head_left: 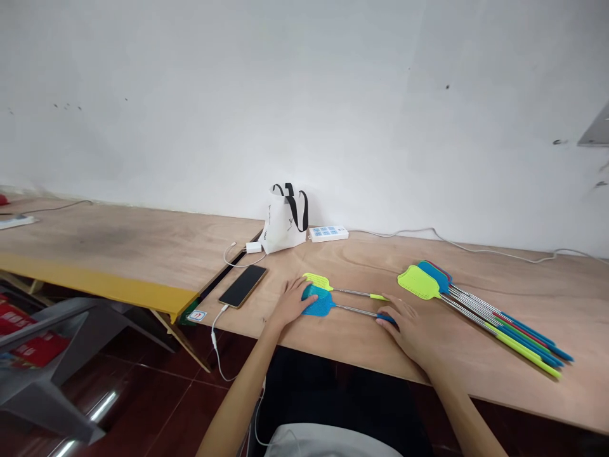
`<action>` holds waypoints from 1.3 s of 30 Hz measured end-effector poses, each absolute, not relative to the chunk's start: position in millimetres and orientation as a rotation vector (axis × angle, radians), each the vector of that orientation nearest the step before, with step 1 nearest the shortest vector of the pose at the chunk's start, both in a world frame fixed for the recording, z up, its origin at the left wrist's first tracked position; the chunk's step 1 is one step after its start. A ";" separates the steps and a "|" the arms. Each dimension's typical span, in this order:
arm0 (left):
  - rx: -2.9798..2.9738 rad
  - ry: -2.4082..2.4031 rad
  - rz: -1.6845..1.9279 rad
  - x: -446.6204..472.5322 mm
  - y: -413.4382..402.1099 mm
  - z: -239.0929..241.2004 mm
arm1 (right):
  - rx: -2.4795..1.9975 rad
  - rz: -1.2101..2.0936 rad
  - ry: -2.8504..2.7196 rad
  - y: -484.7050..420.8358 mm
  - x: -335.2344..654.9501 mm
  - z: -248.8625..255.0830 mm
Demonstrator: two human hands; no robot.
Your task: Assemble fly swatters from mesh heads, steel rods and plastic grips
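Two fly swatters lie side by side on the table in front of me, a blue fly swatter (pixel 318 303) nearer and a yellow-green fly swatter (pixel 320 280) just behind it. My left hand (pixel 291 301) rests at their mesh heads, fingers extended and thumb on the blue one. At the other end, my right hand (pixel 402 320) touches the grip ends with spread fingers, which partly cover both handles. Farther right lies a fanned pile of several fly swatters (pixel 419 282), with yellow-green and blue heads on top and a red rim showing behind.
A black phone (pixel 243 285) with a white cable lies left of my left hand. Against the wall stand a white bag (pixel 284 222) with black handles and a white power strip (pixel 328 233). A yellow-edged table (pixel 143 289) adjoins on the left, with a grey chair (pixel 47 355) below.
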State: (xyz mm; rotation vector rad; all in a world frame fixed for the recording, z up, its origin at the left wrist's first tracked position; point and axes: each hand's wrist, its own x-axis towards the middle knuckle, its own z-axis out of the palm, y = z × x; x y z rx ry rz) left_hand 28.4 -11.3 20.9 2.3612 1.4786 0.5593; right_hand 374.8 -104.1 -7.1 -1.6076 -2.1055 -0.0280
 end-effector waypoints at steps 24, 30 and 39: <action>1.930 0.925 1.032 95.2 -93.6 83.9 | -1.467 0.408 -1.552 -123.5 336.1 28.1; 1.514 0.709 1.256 117.0 -90.5 70.0 | -1.402 0.714 -1.687 -138.1 302.9 41.2; 1.175 0.711 1.476 121.5 -95.6 71.9 | -1.358 0.912 -1.768 -153.1 280.4 64.7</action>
